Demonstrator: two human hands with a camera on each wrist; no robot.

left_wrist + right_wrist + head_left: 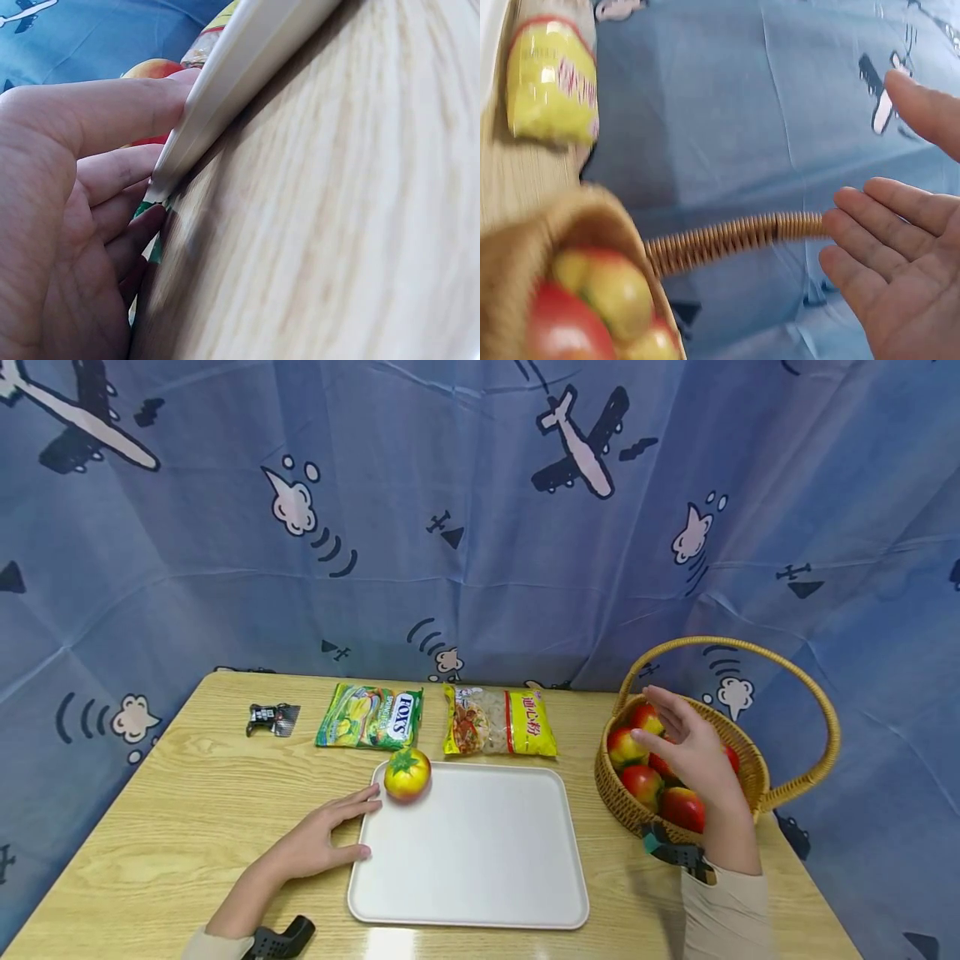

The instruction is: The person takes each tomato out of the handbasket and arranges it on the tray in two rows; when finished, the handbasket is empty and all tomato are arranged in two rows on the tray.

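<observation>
A white rectangular tray lies on the wooden table. On its far left corner sits a round red and yellow fruit with a green leafy top. My left hand touches the tray's left edge, its fingers spread. In the left wrist view, its fingertips meet the tray's side. Over the wicker basket at the right hovers my right hand, thumb apart from fingers and holding nothing. Several red and yellow fruits fill the basket; the hand and forearm hide some of them.
Behind the tray lie a green FOX'S bag and a yellow pasta bag. A small black packet is at the far left. The basket's tall handle arches up beside my right hand. A blue patterned curtain hangs behind the table.
</observation>
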